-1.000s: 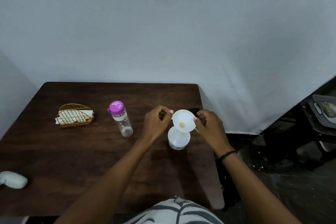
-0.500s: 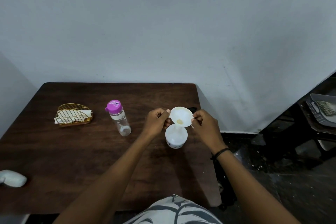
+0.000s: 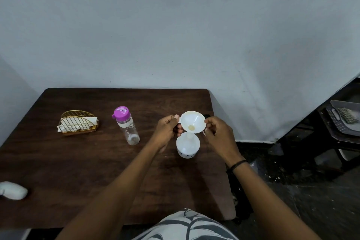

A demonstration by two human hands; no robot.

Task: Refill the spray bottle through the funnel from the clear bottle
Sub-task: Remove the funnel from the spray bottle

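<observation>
At about nine o'clock on the dark wooden table (image 3: 58, 161) stood a gold wire napkin holder (image 3: 78, 124), and toward its near left edge lay a white rounded object (image 3: 13, 190) that could not be identified. Right of the holder, the clear bottle (image 3: 127, 125) with the magenta cap stood upright and untouched, well apart from both hands. The left hand (image 3: 165, 132) pinched the white funnel (image 3: 192, 122) at its nine o'clock rim; the right hand (image 3: 219, 134) pinched the three o'clock rim. Compared with a second earlier, the funnel had shifted slightly and its spout seemed lined up with, or entering, the neck of the white spray bottle (image 3: 188, 147) directly below; whether it was fully seated could not be told. The spray bottle had stayed put, upright near the table's right edge. That suggested the funnel placement was nearly finished, with uncapping and pouring from the clear bottle still to come.
</observation>
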